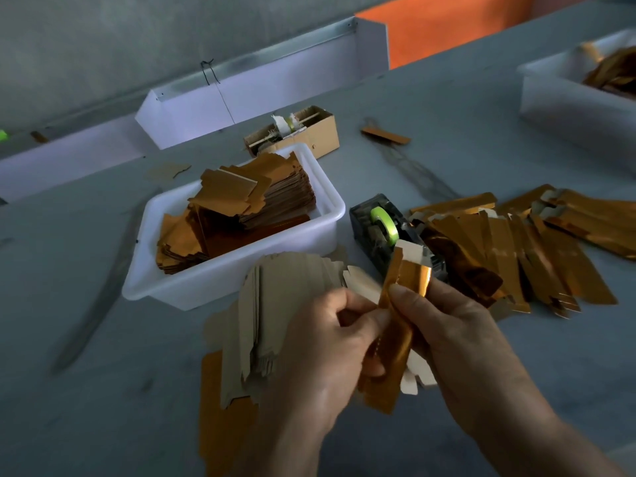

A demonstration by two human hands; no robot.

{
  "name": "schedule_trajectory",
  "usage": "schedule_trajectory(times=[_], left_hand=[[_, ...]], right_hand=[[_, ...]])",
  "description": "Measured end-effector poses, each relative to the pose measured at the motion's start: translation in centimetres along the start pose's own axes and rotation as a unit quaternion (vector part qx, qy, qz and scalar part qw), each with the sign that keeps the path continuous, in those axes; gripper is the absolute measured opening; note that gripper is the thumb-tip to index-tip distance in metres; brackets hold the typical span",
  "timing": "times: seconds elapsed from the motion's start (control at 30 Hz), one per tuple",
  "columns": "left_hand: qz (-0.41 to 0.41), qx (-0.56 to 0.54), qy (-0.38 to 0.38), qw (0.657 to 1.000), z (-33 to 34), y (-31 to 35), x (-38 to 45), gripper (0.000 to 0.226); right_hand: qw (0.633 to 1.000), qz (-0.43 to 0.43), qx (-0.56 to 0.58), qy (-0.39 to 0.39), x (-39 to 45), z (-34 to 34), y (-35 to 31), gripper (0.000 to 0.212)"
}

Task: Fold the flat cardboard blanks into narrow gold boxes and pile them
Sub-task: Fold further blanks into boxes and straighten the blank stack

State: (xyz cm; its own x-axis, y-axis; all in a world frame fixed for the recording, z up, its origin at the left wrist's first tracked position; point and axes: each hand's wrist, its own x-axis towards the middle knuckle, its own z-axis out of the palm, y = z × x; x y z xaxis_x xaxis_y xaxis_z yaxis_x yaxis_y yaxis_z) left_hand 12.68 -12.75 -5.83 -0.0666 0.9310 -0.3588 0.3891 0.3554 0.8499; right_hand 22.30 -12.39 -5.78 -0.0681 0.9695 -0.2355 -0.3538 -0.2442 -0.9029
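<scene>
Both hands hold one gold cardboard blank (395, 325), partly folded lengthwise, above the table's near middle. My left hand (330, 356) pinches its left edge with curled fingers. My right hand (461, 342) grips its right side, thumb on the gold face. Under my left hand lies a fanned stack of flat blanks (272, 304), plain brown side up. A pile of narrow folded gold boxes (523, 249) spreads over the table to the right.
A white tub (330, 215) of gold blanks stands behind the stack. A tape dispenser (378, 228) with green tape sits beside it. Farther back are a small brown carton (309, 132), a white tray (550, 94) at far right and white bins along the wall.
</scene>
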Motion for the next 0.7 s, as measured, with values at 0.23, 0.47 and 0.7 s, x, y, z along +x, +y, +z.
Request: schedule_trajectory(times=[0.23, 0.47, 0.7], left_hand=[[0.065, -0.077, 0.110, 0.989, -3.9, 1.2, 0.0, 0.006], [-0.005, -0.172, 0.090, 0.981, -3.9, 1.5, 1.2, 0.005], [-0.011, -0.188, 0.068, 0.980, -3.7, 1.8, 1.7, 0.005]], right_hand=[[0.912, -0.167, -0.336, 0.165, 3.0, -3.5, -2.2, 0.005], [0.908, -0.055, -0.410, 0.061, 6.6, -4.9, -3.0, 0.008], [0.904, -0.032, -0.422, 0.059, 7.2, -4.9, -2.5, 0.008]])
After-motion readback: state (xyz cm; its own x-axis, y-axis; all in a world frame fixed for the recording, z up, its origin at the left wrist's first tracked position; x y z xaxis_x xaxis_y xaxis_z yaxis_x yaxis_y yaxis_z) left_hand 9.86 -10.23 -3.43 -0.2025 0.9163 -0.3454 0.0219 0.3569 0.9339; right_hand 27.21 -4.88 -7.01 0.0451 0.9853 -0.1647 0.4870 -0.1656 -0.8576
